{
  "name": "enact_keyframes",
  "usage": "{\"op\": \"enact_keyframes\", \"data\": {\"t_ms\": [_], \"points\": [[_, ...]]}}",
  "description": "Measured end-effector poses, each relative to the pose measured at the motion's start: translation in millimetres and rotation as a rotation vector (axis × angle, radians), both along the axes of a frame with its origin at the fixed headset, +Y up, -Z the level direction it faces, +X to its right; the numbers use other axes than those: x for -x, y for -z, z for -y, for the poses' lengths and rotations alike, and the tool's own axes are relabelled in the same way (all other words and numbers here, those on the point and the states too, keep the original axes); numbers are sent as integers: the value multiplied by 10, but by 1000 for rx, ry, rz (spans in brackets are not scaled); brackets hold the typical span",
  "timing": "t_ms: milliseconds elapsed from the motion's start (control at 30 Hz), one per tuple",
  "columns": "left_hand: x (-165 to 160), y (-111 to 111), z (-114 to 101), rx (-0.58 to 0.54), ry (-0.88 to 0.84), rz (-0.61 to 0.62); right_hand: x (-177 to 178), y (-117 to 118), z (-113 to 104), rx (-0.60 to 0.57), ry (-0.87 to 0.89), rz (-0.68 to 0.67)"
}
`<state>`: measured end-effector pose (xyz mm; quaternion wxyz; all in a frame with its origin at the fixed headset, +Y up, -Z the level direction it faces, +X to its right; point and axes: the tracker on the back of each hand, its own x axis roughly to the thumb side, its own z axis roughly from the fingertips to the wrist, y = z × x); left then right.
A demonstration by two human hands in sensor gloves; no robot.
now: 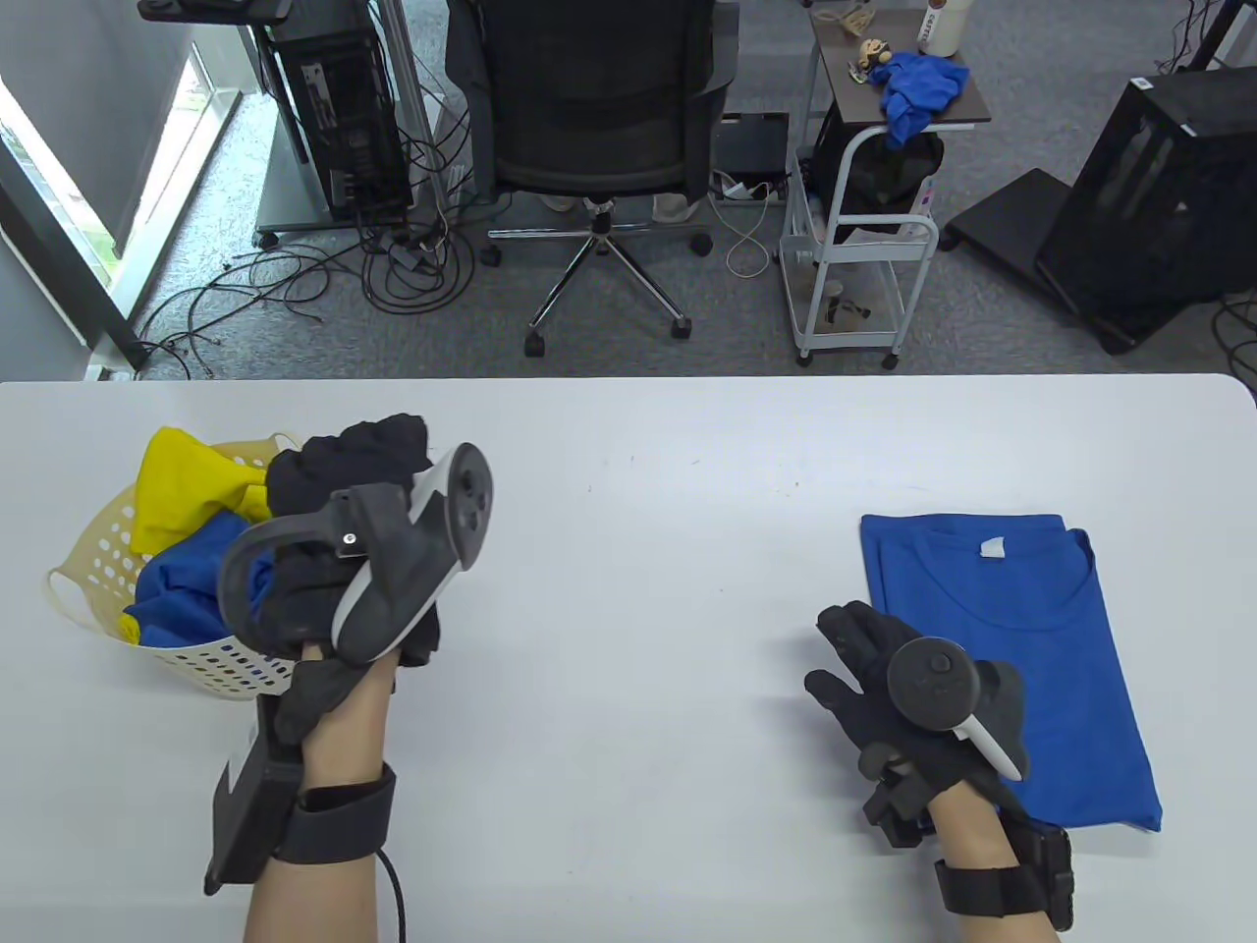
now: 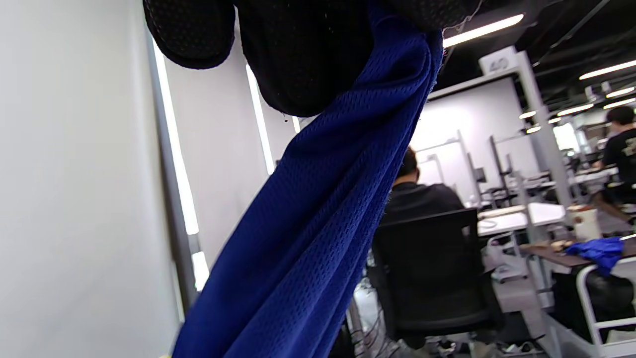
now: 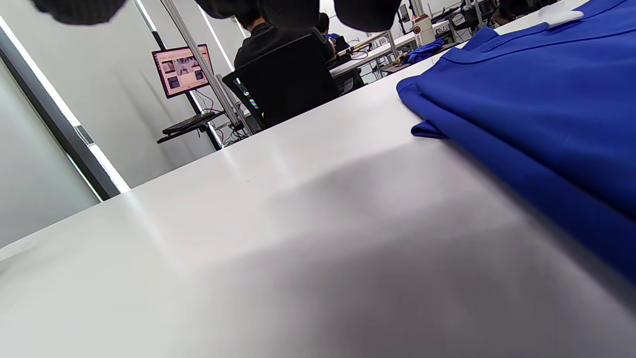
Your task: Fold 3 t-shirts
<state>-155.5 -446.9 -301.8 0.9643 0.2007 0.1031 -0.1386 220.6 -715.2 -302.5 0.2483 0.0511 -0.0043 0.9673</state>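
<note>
White counter (image 1: 628,471) carries my folded blue shirt (image 1: 1021,629) by its right edge, set aside as finished, my right grip (image 1: 884,678) spread empty beside it, while my left grip (image 1: 324,589) pinches a mesh shirt (image 2: 318,223) over the left-edge basket (image 1: 98,550) for folding.

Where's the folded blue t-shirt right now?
In the table view the folded blue t-shirt lies flat on the table's right side, its near-left part under the right hand.
</note>
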Motion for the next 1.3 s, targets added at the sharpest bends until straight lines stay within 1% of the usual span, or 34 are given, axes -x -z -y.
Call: {"op": "enact_keyframes", "data": {"t_ms": [267,567,700,800,833,867,1000,1100,1167,1233,1300], "points": [[-872,-34,7,-32,19,201,-6,2,5,-5,7,-6],[-1841,-129,83,-8,-42,417,-21,-4,7,-14,26,-15],[-2167,-205,94,-19,-81,506,-23,-11,12,-16,34,-24],[-2235,-223,64,-62,-97,531,-24,-16,14,-15,34,-31],[-2233,-218,50,-60,-110,535,-25,-16,13,-14,34,-32],[-2207,-215,35,-52,-121,526,-29,-16,14,-13,39,-32],[-2004,-160,-16,-99,-122,474,-36,-14,24,-8,38,-30],[-1882,-144,-1,-70,-140,465,-34,-17,20,-16,24,-19],[-1875,-148,49,-67,-126,472,-29,-19,24,-16,15,-21],[-1935,-135,99,-41,-104,479,-24,-20,28,-17,8,-18],[-2092,-138,109,-9,-124,506,-37,-25,18,-29,9,2]]}}
